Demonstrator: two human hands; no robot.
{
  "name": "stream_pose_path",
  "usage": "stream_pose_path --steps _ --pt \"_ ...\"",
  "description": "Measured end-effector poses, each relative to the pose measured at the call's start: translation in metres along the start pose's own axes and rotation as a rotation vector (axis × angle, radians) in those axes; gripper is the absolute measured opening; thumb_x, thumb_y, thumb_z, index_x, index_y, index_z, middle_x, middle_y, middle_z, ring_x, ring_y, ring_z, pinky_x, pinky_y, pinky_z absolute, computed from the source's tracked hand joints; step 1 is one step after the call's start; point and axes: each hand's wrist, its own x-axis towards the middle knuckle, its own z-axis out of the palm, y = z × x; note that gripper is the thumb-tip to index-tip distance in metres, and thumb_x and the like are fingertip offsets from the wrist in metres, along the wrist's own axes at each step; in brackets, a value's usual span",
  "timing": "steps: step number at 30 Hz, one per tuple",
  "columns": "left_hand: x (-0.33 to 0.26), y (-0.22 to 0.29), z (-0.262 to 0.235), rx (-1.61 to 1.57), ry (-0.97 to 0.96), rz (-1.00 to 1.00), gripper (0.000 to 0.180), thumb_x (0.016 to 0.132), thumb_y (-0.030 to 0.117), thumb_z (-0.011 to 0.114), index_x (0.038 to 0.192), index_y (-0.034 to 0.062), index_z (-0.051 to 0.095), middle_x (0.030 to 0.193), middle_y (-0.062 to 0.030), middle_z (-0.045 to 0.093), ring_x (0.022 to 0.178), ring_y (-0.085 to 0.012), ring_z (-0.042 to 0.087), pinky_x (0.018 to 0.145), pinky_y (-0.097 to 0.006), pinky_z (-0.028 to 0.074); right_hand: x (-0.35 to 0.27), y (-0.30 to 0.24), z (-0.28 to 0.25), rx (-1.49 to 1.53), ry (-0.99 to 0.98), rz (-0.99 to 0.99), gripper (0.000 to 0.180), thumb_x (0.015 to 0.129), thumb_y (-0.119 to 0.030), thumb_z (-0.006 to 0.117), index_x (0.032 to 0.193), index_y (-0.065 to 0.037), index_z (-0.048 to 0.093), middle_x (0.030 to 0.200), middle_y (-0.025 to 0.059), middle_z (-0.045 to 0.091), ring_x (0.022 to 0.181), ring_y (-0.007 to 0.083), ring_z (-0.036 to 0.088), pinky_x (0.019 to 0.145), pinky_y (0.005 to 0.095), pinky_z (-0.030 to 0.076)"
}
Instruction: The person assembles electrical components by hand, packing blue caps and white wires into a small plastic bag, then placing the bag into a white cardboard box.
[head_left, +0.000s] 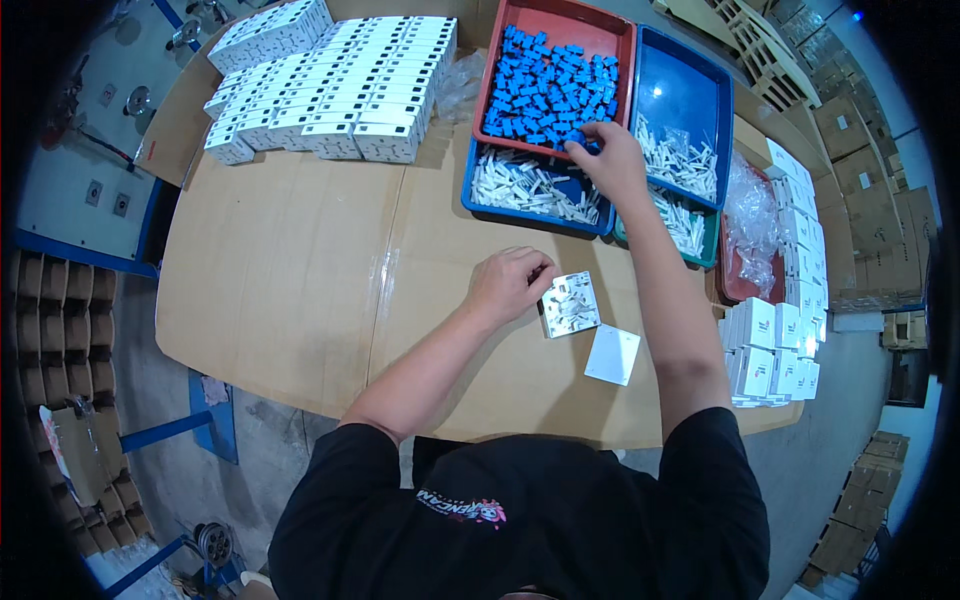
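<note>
On the brown cardboard table (300, 260), seen from the head camera, the left hand (508, 285) rests with its fingers curled, pinching the left edge of a small white square plate (571, 304) that lies flat. The right hand (612, 160) is far up, reaching into the red tray (625, 30) of little blue blocks (545, 85), fingers closed on one or two of them. So the plate sits just right of the left hand, and the blocks lie well above it, nearer the right hand. A white cover (612, 354) lies just below and right of the plate. Blue trays (690, 90) hold white clips (525, 185), and white boxes (330, 85) sit at the back.
</note>
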Motion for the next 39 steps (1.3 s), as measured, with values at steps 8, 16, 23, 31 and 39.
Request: stream_pose_path --steps 8,16,23,31,39 --pt "0.005 -0.005 0.0 -0.051 -0.006 -0.07 0.02 0.09 0.028 0.066 0.093 0.0103 0.074 0.086 -0.0085 0.071 0.078 -0.0287 0.069 0.067 -0.041 0.053 -0.127 0.0 -0.022 0.613 -0.13 0.23 0.035 0.082 -0.016 0.081 0.113 -0.001 0.072 0.095 0.0049 0.072 0.085 0.01 0.064 0.076 0.0262 0.053" --pt "-0.003 -0.012 -0.003 -0.247 -0.02 -0.079 0.023 0.09 0.021 0.067 0.107 0.0066 0.073 0.095 -0.0109 0.072 0.082 -0.0256 0.069 0.076 -0.037 0.055 -0.193 -0.016 -0.026 0.478 -0.201 0.009 0.033 0.077 -0.013 0.08 0.106 -0.002 0.072 0.098 0.0126 0.069 0.092 0.0275 0.067 0.082 0.0355 0.054" --pt "-0.039 0.005 -0.009 0.073 -0.034 0.183 0.079 0.072 0.034 0.084 0.136 0.0016 0.051 0.126 -0.0172 0.061 0.124 -0.0342 0.054 0.104 -0.047 0.043 -0.187 -0.017 -0.03 0.339 -0.234 -0.164 0.033 0.076 -0.014 0.077 0.107 -0.003 0.072 0.104 0.0122 0.07 0.103 0.0318 0.063 0.091 0.0405 0.052" --pt "-0.04 0.013 -0.004 0.137 -0.152 0.164 0.112 0.059 0.04 0.093 0.149 0.0036 0.037 0.142 -0.0216 0.05 0.137 -0.0395 0.043 0.114 -0.049 0.035 -0.184 -0.018 -0.027 0.309 -0.229 -0.205 0.033 0.076 -0.014 0.076 0.107 -0.004 0.072 0.104 0.0122 0.069 0.102 0.0325 0.063 0.09 0.0408 0.052" --pt "-0.037 0.006 -0.002 0.095 -0.163 0.189 0.112 0.058 0.038 0.093 0.149 0.0026 0.037 0.143 -0.0191 0.05 0.138 -0.0375 0.043 0.115 -0.048 0.036 -0.188 -0.012 -0.024 0.27 -0.223 -0.203 0.036 0.076 -0.014 0.077 0.109 -0.002 0.072 0.104 0.012 0.07 0.101 0.0316 0.063 0.088 0.0402 0.052"
